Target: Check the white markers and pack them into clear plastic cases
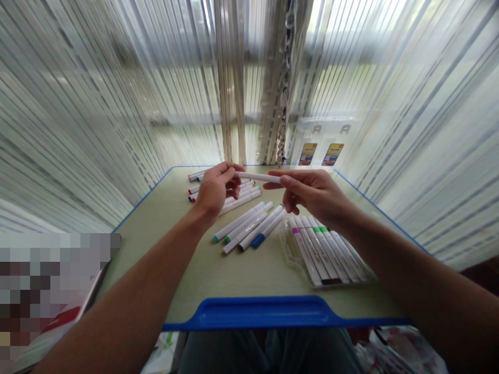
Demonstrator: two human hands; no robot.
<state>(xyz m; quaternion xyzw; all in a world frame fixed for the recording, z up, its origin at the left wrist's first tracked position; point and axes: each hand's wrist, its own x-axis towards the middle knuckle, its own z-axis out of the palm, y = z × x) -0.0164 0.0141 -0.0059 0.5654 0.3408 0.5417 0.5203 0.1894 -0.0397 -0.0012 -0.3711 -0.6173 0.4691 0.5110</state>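
Both hands hold one white marker (pixel 260 177) level above the small table (pixel 183 270). My left hand (pixel 216 189) pinches its left end with curled fingers. My right hand (pixel 312 195) grips its right end, thumb on top. Below them lie several loose white markers (pixel 249 226) with coloured caps, side by side. More markers (pixel 241 196) lie further back under my left hand. A clear plastic case (pixel 290 257) to the right holds several markers in a row.
The table has a blue rim with a blue handle lip (pixel 265 311) at the near edge. Vertical blinds (pixel 117 104) and a bead chain (pixel 284 93) hang behind. Two packaged items (pixel 322 153) lean at the back right. A pixelated patch (pixel 50 291) covers the lower left.
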